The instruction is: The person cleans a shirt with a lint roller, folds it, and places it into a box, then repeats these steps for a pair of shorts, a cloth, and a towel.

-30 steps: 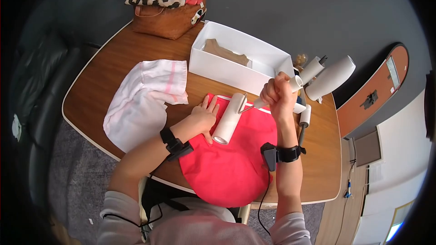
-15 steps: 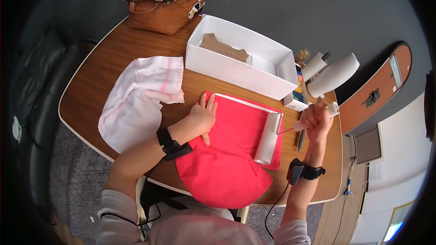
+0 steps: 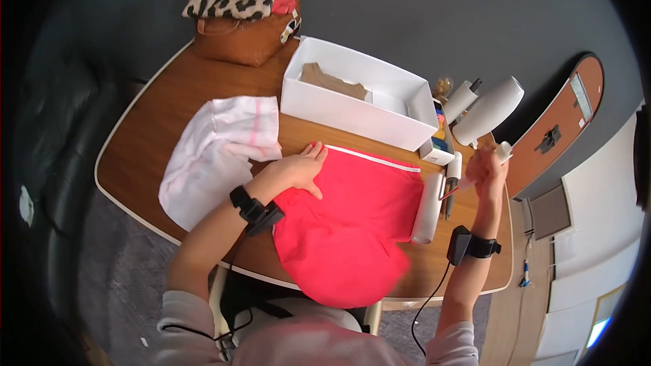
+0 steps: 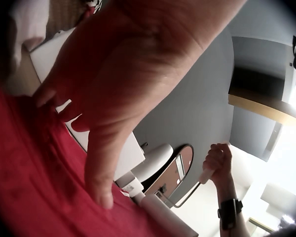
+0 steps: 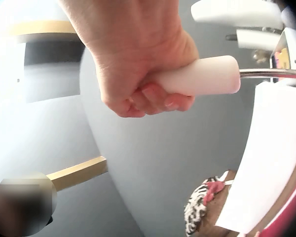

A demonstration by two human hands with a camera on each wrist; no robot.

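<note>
A red garment (image 3: pixel 352 217) with a white-edged top lies flat on the table. My left hand (image 3: pixel 302 171) rests on its upper left part, fingers straight and thumb spread. In the left wrist view that thumb (image 4: pixel 101 173) touches the red fabric. My right hand (image 3: pixel 487 171) grips the handle of a lint roller, with the fingers wrapped round the white handle (image 5: pixel 212 76) in the right wrist view. The wide white roller (image 3: pixel 427 209) is at the garment's right edge, over the wood.
White towel (image 3: pixel 210 149) lies left of the garment. Behind stands a white box (image 3: pixel 359 120) holding a brown garment (image 3: pixel 332 83). A brown bag (image 3: pixel 247 39) topped with leopard-print cloth is at the back left. A second, smaller roller (image 3: pixel 454 169) and a white vase (image 3: pixel 489 112) stand right.
My right hand has drawn the lint roller rightward across the red garment, from near the left hand to the right edge. The left hand has stayed on the fabric.
</note>
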